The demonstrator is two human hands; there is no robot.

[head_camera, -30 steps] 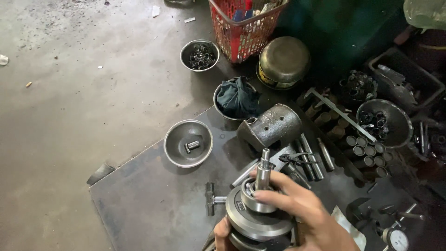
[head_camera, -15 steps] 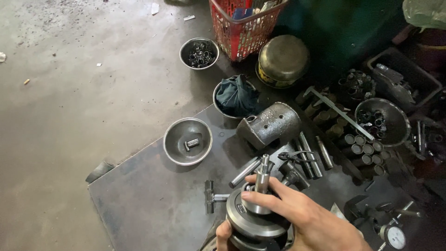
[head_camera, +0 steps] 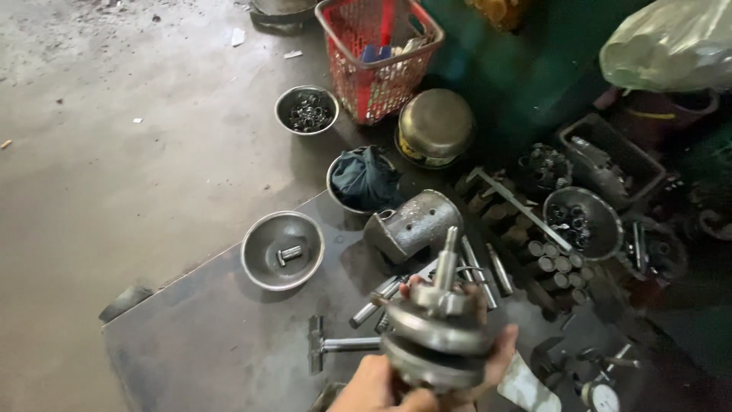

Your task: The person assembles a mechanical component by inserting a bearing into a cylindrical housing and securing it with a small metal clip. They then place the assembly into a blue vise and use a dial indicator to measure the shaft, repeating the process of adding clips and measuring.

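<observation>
- A hand at the bottom edge of the view grips a heavy grey metal crankshaft, fingers wrapped round its round flywheel discs; its thin shaft points up and slightly right.
- Which hand this is cannot be told for sure; fingertips curl round the right side of the crankshaft, and no second hand shows clearly.
- The crankshaft is lifted above the dark metal surface.
- Just left of the crankshaft lies a T-shaped tool; behind it lie loose steel pins.
- A perforated metal cylinder lies on its side just behind the crankshaft.
- Farther left of the crankshaft sits a shallow steel bowl holding a small bolt.
- Well behind stands a red plastic basket.
</observation>
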